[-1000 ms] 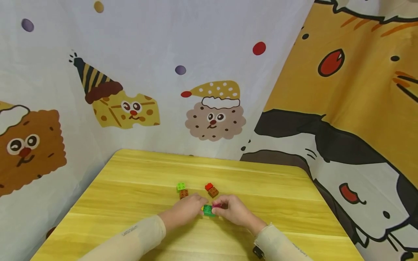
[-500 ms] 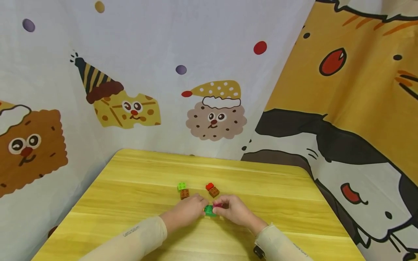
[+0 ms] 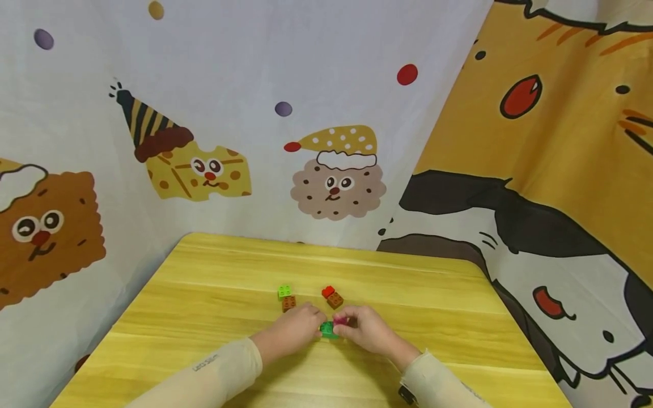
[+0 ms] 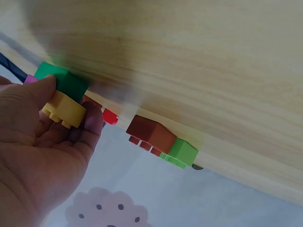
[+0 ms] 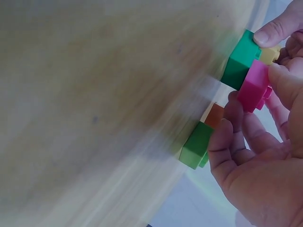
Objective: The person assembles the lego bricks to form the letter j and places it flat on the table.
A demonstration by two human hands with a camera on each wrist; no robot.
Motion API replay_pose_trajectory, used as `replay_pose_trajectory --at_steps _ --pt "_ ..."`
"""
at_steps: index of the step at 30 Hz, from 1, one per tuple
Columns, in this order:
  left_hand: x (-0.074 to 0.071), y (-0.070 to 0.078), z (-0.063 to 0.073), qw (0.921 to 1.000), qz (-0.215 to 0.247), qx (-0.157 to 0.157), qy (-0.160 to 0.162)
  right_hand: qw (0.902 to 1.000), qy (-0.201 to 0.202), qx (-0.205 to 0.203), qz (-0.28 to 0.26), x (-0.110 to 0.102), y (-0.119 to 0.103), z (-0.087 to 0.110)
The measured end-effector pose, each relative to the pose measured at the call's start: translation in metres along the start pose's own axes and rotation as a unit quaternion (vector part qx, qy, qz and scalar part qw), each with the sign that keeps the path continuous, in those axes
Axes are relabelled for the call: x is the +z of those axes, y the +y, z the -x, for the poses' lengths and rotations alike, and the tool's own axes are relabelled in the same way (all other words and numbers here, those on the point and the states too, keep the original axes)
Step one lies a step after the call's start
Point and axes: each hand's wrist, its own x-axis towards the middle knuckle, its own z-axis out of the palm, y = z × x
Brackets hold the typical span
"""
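My left hand (image 3: pixel 296 327) holds a green building brick (image 4: pixel 64 80) with a yellow brick (image 4: pixel 65 109) joined to it. In the left wrist view its thumb lies on the green one, and its fingers curl behind the yellow one. My right hand (image 3: pixel 368 330) pinches a pink brick (image 5: pixel 254 85) between thumb and fingers. The pink brick touches the side of the green brick, overlapping its edge; whether their studs are locked cannot be seen. In the head view the yellow brick is mostly hidden by my left fingers.
Beyond my left hand, a light green brick (image 3: pixel 284 292) and a brown brick (image 3: pixel 289 304) sit together on the wooden table (image 3: pixel 224 272). Behind my right hand lie a red brick (image 3: pixel 328 292) and another brown brick (image 3: pixel 335 300). A printed curtain (image 3: pixel 229 68) hangs behind the table.
Both hands stay nearly in place around the bricks. The pink brick shows slightly more in my right fingers, and the yellow one has become more covered by my left hand.
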Motion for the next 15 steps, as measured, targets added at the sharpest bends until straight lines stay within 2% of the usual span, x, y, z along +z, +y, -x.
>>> replay_pose_trajectory --at_steps 8,12,15 --pt "0.001 0.002 0.001 0.9998 -0.013 0.0 0.011 0.9996 0.002 0.002 0.028 0.0 0.003 0.007" --pt "0.001 0.003 0.001 0.9999 -0.013 -0.006 0.007 0.9971 0.044 -0.012 0.06 -0.002 0.006 0.013" --pt "0.002 0.003 0.001 0.9999 -0.013 -0.01 0.002 0.9916 0.084 -0.011 0.098 -0.007 0.009 0.017"
